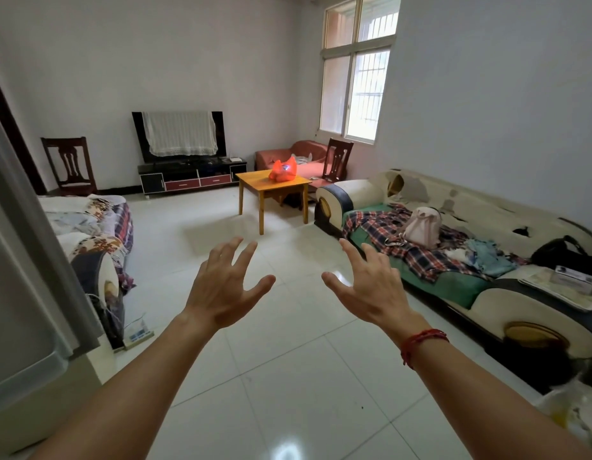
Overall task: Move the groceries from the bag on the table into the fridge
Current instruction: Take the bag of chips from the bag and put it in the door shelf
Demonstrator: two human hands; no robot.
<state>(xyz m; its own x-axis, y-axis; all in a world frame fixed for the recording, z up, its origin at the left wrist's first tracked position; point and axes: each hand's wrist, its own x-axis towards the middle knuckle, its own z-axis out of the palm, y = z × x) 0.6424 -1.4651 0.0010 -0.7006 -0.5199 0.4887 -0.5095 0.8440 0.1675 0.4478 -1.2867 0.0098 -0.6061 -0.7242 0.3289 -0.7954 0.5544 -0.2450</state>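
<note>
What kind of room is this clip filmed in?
Most likely a home living room: a long sofa along the wall, a covered television on a low stand, and a small wooden table.

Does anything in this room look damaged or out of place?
The long cream sofa along the right wall is damaged: its backrest covering has peeled off in patches. Clothes lie strewn on its seat.

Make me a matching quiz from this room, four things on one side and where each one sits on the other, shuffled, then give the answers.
Things:
1. orange bag
2. pink backpack
3. white cloth
4. red string bracelet

Places:
A. draped over the TV
B. on the right wrist
C. on the wooden table
D. on the long sofa

Pairs: 1-C, 2-D, 3-A, 4-B
</note>
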